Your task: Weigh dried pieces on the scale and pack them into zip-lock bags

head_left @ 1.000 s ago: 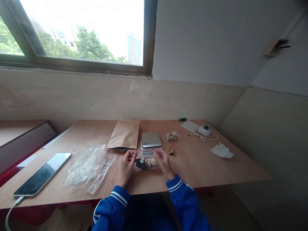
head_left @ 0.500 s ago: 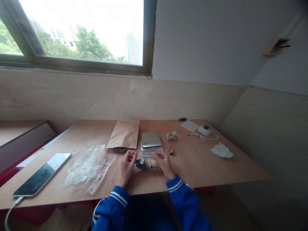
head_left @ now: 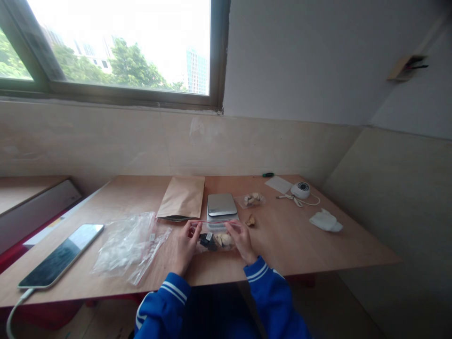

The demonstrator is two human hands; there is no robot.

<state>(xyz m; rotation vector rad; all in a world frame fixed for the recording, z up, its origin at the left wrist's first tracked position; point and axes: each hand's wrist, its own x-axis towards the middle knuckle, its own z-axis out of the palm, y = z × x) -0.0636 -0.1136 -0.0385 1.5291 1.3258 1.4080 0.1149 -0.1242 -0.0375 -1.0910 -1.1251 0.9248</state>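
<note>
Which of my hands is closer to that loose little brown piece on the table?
Right. Your right hand is close by, just to the near-left of the brown piece; your left hand is farther left, at the other end of the clear bag.

We are in a plain room (head_left: 296, 61), home or workroom we cannot tell: beige wall tiles (head_left: 141, 146), a window (head_left: 141, 23) onto trees (head_left: 132, 61) and a high-rise (head_left: 197, 73), a wooden table (head_left: 300, 247) with a compact scale (head_left: 221, 204).

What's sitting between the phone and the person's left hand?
In the head view, a heap of clear plastic bags lies between the phone and the left hand, which pinches a filled bag.
</note>
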